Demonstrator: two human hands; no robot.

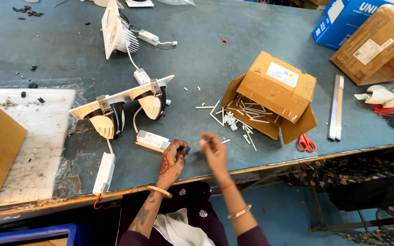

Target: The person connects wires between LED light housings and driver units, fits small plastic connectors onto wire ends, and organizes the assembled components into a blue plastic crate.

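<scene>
Both hands are held close together just above the near edge of the blue-grey workbench (251, 41). The left hand (172, 159) is curled, and a small blue part (187, 149) is pinched at its fingertips; what the part is cannot be made out, as most of it is covered by the fingers. The right hand (214, 152) is blurred, and something thin and pale is seen at its fingertips, but whether the fingers are clamped on it cannot be told.

Just beyond the left hand, a white rectangular driver box (151, 140) is laid flat on the bench, with a wire leading up to a twin spotlight fitting (121, 107) set face down. A second white fitting (115, 29) is stood on edge farther back.

To the right of the hands, an open cardboard box (272, 98) is tipped on its side, and short white tubes (233, 117) are spilled from its mouth; those deeper inside are hidden by the flap. Red-handled scissors (306, 143) are partly tucked beneath the box. Two cartons at the upper right are cut off by the frame.
</scene>
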